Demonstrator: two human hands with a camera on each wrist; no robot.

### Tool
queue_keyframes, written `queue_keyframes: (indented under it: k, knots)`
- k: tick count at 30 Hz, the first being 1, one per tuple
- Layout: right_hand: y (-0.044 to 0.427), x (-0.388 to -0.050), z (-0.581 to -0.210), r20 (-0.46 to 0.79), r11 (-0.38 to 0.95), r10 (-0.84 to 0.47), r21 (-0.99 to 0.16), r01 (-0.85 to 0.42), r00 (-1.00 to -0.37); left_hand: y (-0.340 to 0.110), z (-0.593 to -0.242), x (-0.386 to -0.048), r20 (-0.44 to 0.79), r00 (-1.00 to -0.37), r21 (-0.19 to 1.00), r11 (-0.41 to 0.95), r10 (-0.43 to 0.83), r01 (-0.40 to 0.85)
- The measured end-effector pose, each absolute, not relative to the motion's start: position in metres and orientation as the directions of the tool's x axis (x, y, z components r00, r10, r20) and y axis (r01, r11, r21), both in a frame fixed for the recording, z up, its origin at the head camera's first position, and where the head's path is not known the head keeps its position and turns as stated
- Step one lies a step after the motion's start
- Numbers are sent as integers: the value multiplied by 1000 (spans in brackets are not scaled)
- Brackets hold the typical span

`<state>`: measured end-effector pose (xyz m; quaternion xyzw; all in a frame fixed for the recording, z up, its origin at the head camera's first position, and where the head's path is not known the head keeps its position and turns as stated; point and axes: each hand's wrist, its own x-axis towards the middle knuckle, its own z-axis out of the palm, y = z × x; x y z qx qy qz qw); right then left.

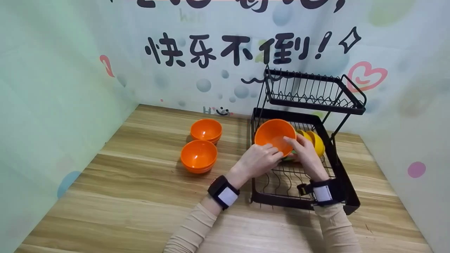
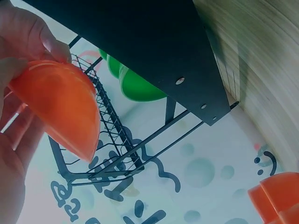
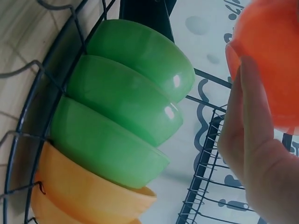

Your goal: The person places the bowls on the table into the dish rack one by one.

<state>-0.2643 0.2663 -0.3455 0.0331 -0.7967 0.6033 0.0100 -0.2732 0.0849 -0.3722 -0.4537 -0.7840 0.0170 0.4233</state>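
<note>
An orange bowl [image 1: 270, 130] is held above the lower tier of a black dish rack [image 1: 281, 200], its inside tilted toward the head camera. At its near rim my left hand [image 1: 256, 161] grips it with curled fingers. My right hand [image 1: 306, 156] pinches its right side, thumb inside and fingers against the outer wall. Below it in the rack, several green bowls [image 3: 124, 77] lean in a row, mostly hidden in the head view. Yellow bowls [image 1: 319, 144] stand beside them, to the right of the held bowl.
Left of the rack on the wooden table [image 1: 116, 182] sit two small stacks of orange bowls, a rear stack [image 1: 206, 129] and a front stack [image 1: 199, 156]. The rack's raised upper tier [image 1: 313, 89] overhangs the back right. A printed curtain [image 1: 211, 84] hangs behind.
</note>
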Motion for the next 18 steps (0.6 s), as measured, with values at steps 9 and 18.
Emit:
queue_keyframes:
  k: [9,18]
  knots:
    - [268,-263,-342,105,461,65,-885,-64,-992,82,-369,-273,598,-465,-284,715,653,639]
    - [270,-259,-341,216,663,77,-740,-112,-973,80,-374,-274,379,-795,-114,877,473,467]
